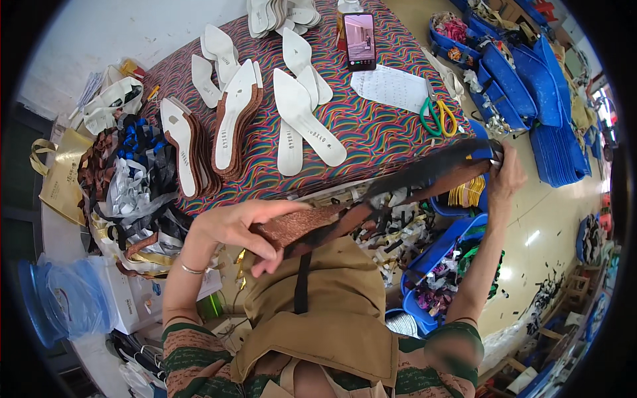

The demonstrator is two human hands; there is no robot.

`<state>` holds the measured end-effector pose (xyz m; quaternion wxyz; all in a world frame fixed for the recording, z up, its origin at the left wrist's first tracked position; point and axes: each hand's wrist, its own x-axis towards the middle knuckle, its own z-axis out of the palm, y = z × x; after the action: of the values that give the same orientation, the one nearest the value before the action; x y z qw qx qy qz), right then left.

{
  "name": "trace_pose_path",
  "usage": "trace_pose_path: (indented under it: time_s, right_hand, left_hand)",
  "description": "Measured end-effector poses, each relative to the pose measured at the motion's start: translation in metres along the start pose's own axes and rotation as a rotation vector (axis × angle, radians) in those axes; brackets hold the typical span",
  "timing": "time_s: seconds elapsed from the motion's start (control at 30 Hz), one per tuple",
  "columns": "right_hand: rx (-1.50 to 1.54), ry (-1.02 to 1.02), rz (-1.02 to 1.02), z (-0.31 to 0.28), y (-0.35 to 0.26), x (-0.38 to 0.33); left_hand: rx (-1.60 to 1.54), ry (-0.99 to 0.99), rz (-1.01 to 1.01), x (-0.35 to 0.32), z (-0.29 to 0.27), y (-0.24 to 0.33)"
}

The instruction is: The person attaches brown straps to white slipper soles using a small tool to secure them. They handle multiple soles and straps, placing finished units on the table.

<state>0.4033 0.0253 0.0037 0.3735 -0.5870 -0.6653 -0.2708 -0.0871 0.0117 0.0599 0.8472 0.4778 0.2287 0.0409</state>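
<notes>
While gripped by both hands, left hand (pixel 232 229) and right hand (pixel 507 176), seemingly soles (pixel 371 202).

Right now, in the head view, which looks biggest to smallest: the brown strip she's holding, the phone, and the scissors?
1. brown strip, stretched between left hand and right hand; it is nearer the camera, which inflates it.
2. phone and scissors look alike; unranked.
</notes>
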Motion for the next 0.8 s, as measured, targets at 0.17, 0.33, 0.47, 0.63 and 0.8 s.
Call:
trace_pose_path:
  time_s: [0.17,0.33,0.47,0.63,0.8]
  right_hand:
    - [0.175,-0.034,-0.055,-0.006,-0.019,0.003]
    - [1.002,-0.122,0.766,-0.001,-0.085,-0.017]
    - [1.528,-0.255,1.122,-0.003,-0.09,-0.027]
    - [0.404,-0.119,0.254,0.019,-0.035,-0.043]
    - [0.053,-0.116,0.223,-0.003,0.008,-0.034]
  left_hand:
    - [0.046,0.182,0.24,-0.033,-0.009,-0.001]
    - [0.238,-0.297,0.963,0.009,-0.034,0.019]
    - [-0.177,0.061,0.719,-0.019,0.005,0.013]
    - [-0.21,0.017,0.11,-0.059,-0.015,-0.001]
    - [-0.04,0.237,-0.087,-0.068,-0.005,0.01]
